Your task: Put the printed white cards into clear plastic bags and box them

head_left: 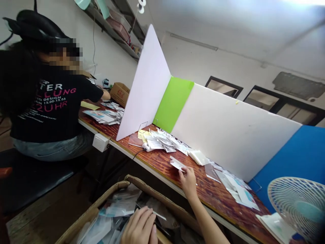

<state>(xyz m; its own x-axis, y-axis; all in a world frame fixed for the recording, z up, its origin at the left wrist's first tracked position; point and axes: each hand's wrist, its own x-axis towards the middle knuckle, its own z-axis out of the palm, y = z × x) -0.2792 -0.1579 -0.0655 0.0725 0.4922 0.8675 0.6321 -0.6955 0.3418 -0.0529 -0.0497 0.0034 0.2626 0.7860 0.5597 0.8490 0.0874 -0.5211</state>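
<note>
Presently | left hand: curled over strip in near box, grasp cannot be told | right hand: narrow, fingertips laid on packet on table.

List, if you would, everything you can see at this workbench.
Table: one, reddish-brown wood, running left to right.
Divider panels: several, white, green and blue, standing on the table.
Packets: many, mostly white, scattered along the table.
Large cardboard box: one, brown, below the table edge, holding clear packets.
Small cardboard box: one, brown, far end of the table.
Fan: one, white with teal hub, lower right.
Co-worker: one, black printed T-shirt, seated at left.
Left hand: resting on the contents of the large box.
Right hand: on the table, fingertips at a small white packet.
</note>
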